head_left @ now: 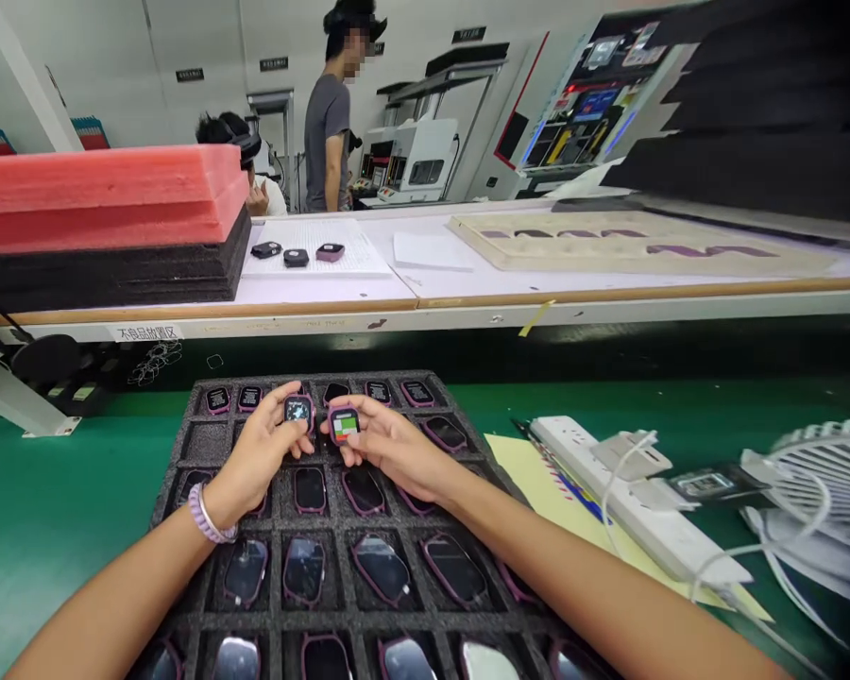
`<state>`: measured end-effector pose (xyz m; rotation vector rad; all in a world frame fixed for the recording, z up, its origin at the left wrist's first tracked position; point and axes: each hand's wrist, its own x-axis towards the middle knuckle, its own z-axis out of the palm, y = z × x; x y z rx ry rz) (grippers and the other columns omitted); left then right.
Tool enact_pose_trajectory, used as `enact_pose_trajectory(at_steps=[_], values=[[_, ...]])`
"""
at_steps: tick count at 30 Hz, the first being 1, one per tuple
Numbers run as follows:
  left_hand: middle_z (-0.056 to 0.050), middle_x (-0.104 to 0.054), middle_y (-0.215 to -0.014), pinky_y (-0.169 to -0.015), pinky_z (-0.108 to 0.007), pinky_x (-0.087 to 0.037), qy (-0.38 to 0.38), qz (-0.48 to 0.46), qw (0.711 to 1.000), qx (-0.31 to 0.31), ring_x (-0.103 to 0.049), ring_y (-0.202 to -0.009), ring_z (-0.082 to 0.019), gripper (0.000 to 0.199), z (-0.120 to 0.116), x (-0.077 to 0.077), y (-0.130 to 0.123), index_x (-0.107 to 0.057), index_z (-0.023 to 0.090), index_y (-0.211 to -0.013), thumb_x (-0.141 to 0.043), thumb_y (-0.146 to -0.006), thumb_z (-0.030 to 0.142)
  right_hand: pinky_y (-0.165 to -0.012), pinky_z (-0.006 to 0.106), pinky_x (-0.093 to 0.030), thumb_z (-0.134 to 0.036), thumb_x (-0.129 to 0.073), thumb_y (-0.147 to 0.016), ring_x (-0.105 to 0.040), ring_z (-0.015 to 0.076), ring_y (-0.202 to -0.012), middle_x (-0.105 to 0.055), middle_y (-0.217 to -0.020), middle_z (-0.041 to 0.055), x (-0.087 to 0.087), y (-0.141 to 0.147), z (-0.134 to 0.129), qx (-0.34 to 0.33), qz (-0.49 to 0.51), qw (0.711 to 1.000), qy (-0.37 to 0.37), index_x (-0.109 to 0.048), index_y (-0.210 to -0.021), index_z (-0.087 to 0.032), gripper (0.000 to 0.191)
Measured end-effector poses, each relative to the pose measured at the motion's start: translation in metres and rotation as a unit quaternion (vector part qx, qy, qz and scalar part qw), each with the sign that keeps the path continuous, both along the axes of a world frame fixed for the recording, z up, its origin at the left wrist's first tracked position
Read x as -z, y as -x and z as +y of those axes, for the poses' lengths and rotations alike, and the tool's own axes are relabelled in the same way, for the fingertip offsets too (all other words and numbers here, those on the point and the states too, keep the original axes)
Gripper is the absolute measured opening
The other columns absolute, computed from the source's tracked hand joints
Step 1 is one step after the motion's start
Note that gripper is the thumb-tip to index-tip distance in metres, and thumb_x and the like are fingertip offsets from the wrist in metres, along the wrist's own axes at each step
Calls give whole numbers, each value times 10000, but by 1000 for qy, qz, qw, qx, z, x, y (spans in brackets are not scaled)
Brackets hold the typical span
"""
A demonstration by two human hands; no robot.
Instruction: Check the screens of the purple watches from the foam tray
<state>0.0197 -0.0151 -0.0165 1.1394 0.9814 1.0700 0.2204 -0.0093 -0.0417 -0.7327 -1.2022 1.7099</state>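
Note:
My left hand (262, 449) holds a small watch (298, 410) with a lit dial, its thumb on the screen. Beside it, my right hand (389, 444) grips a second watch (344, 425) showing green, white and red blocks. The two watches are close together but apart, above the back part of a dark foam tray (272, 557). Many compartments of the tray hold purple-edged watches, such as a dark-screened one (310, 490). Several in the back row show lit text. One compartment at the left (208, 442) has no watch in it.
A white power strip (630, 501) with cables lies right of the tray, near a white fan (828, 491). A raised shelf (312, 310) behind bears red foam (106, 194), three small watches (296, 257) and a beige tray (510, 250). Two people are beyond.

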Motion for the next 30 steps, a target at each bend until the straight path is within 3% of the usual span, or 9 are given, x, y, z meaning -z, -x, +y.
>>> enact_pose_trajectory(at_steps=[4,9,17,30], values=[[-33,-647,-896,-655,-250,-502,47,-81,995,25,-668,-711,-155,710,1,-3,0,-473,169,-1396,-707,-732,267,-638,283,-461,-246,-843,-735,-606,155,-681,-679,-1033,64,0,-2,1,9,9,1000,9,-601,-1175,-212,503],[-53,-655,-1070,-735,-285,-593,26,-67,997,37,-711,-727,-153,571,1,-3,-1,-537,181,-1258,-692,-709,201,-655,277,-461,-230,-808,-760,-627,153,-693,-661,-972,37,-1,-1,0,3,3,1000,-11,-588,-1193,-205,487],[-57,-654,-1068,-696,-269,-621,15,-39,999,36,-716,-680,-144,426,0,-4,-3,-543,164,-1147,-664,-741,208,-633,271,-455,-235,-789,-776,-627,154,-684,-659,-946,36,-2,0,-1,-4,-3,1000,-29,-577,-1186,-190,464],[-60,-656,-1049,-671,-255,-626,17,-30,999,40,-726,-675,-163,438,3,-2,-3,-549,155,-1123,-708,-725,249,-637,266,-458,-233,-769,-811,-631,149,-690,-646,-921,26,3,-2,1,-17,8,999,-43,-564,-1208,-182,449]])
